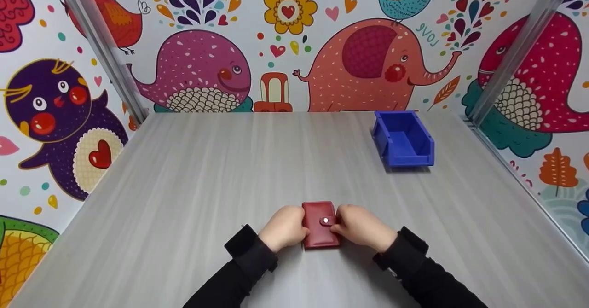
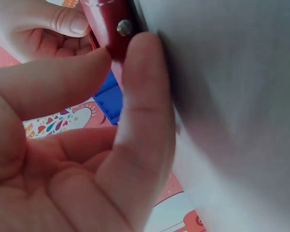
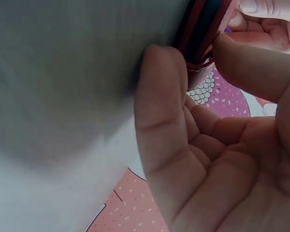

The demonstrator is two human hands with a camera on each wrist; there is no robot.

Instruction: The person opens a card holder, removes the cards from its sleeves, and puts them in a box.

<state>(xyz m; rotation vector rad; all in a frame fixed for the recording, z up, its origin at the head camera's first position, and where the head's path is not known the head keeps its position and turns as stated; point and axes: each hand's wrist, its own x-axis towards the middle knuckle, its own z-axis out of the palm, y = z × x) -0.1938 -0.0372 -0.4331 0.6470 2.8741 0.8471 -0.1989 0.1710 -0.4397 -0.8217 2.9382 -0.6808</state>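
Observation:
A red leather wallet [image 1: 317,234] with a snap strap lies near the front middle of the table, between both hands. My left hand [image 1: 286,225] pinches its left edge, thumb on top; in the left wrist view the thumb and forefinger close on the red wallet [image 2: 105,24] beside a metal snap. From the other side my right hand [image 1: 363,225] pinches the right edge by the strap, the thumb near the snap. Dark layers show along the edge of the wallet [image 3: 203,29] in the right wrist view. The strap looks fastened.
A blue open-front plastic bin [image 1: 405,144] stands at the back right of the grey table [image 1: 207,174]. Printed cartoon walls [image 1: 285,45] rise at the back and both sides, with metal posts [image 1: 108,55] at the corners.

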